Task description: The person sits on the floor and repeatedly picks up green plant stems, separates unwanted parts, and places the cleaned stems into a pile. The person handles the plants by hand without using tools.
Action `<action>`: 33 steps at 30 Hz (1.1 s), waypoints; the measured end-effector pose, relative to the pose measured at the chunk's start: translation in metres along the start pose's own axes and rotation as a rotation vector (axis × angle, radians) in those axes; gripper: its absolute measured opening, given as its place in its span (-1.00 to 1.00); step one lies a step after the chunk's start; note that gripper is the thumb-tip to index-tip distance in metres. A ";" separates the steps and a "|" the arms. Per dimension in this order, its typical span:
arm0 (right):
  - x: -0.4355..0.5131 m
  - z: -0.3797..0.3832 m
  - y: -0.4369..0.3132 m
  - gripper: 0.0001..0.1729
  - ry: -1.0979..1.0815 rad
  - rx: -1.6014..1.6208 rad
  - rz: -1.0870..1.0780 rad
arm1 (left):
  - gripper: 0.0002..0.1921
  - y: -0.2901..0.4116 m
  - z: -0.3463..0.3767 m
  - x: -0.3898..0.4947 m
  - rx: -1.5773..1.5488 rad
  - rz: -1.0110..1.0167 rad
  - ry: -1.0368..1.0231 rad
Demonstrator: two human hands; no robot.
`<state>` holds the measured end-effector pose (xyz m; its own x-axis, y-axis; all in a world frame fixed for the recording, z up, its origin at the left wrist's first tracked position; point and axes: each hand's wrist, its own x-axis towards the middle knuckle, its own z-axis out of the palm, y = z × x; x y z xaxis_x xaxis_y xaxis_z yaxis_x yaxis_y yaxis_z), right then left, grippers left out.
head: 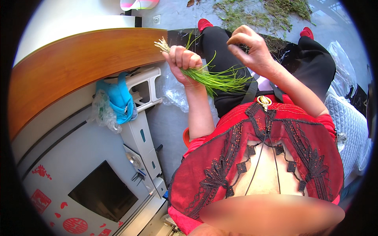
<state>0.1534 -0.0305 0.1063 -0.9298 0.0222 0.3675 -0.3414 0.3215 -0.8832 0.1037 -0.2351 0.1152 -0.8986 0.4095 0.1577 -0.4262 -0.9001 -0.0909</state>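
Observation:
My left hand (184, 63) is closed around a bunch of thin green chives (221, 81). Their pale root ends (162, 45) stick out past the thumb side, and the loose leaves fan out to the right above my lap. To the right of the bunch, apart from it, my right hand (252, 51) hangs over my black trousers (220, 44) with fingers curled. Its thumb and index fingertips are close together; whether something thin lies between them cannot be made out.
Plant trimmings (265, 14) lie on the floor between and beyond my red shoes (204, 24). At left are a wooden panel edge (97, 56), a white plastic stool (147, 88) and a blue cloth bag (119, 100). Clear plastic bags (175, 91) sit near my left forearm. A quilted cover (347, 124) is at right.

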 end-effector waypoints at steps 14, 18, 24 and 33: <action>-0.014 0.034 -0.032 -0.83 0.032 -0.063 -0.030 | -0.56 -0.036 -0.015 -0.001 0.466 0.000 0.135; -0.014 0.034 -0.030 -0.87 -0.001 0.007 0.092 | -0.54 -0.042 -0.016 0.001 0.577 0.020 0.123; -0.010 0.021 -0.026 -0.89 -0.004 0.228 0.234 | -0.53 -0.042 -0.014 0.001 0.706 0.010 0.072; -0.004 -0.001 -0.031 -0.87 0.062 0.213 0.169 | -0.59 -0.036 -0.024 0.004 0.680 0.004 0.223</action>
<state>0.1674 -0.0397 0.1324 -0.9680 0.1188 0.2212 -0.2096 0.1024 -0.9724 0.1134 -0.1972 0.0958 -0.9309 0.3614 -0.0525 -0.3284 -0.7656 0.5532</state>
